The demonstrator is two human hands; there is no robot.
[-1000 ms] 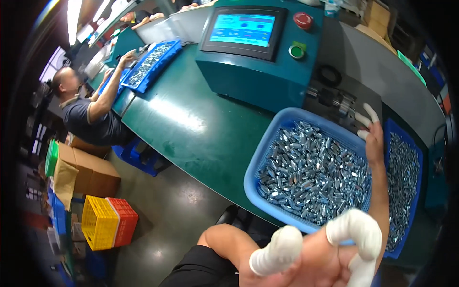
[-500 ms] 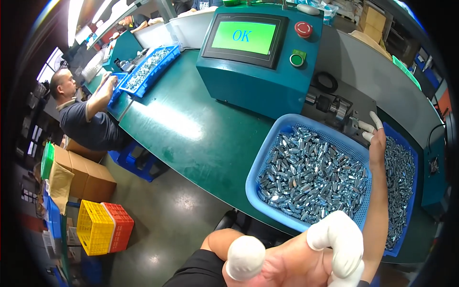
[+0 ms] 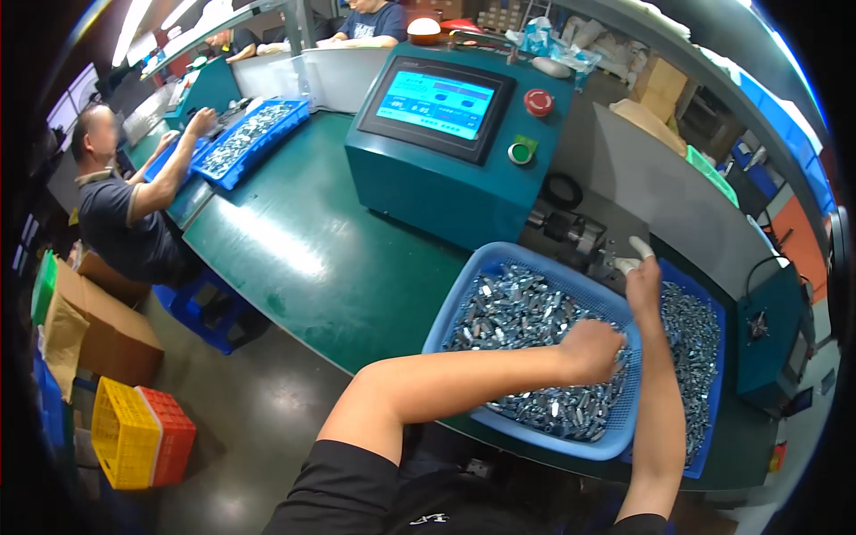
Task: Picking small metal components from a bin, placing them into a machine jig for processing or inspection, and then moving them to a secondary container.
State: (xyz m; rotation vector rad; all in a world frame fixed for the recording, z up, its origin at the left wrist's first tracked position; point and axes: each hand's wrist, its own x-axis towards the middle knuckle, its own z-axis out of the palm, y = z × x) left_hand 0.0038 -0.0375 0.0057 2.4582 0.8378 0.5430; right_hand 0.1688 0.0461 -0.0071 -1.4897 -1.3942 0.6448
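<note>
My left hand [image 3: 596, 348] reaches down into a blue basket [image 3: 450, 308] full of small shiny metal parts [image 3: 508, 308], fingers curled among them; whether it holds one is hidden. My right hand [image 3: 640, 270], with white finger covers, is stretched out at the small metal fixture [image 3: 575, 234] beside the teal machine [image 3: 428, 192]; a tiny part seems pinched at its fingertips, but I cannot be sure. A second blue basket [image 3: 704, 357] of metal parts lies under my right forearm.
The teal machine carries a blue screen [image 3: 434, 99], a red button [image 3: 538, 102] and a green button [image 3: 519, 152]. A seated person [image 3: 125, 218] works at another blue basket [image 3: 245, 143] on the left of the green table [image 3: 294, 259]. Cardboard box [image 3: 98, 325] and yellow and red crates [image 3: 134, 432] stand on the floor.
My left hand, held close to the camera before, has dropped into the basket of parts. The machine's screen went from blue to green and back to blue. My right hand stays at the fixture.
</note>
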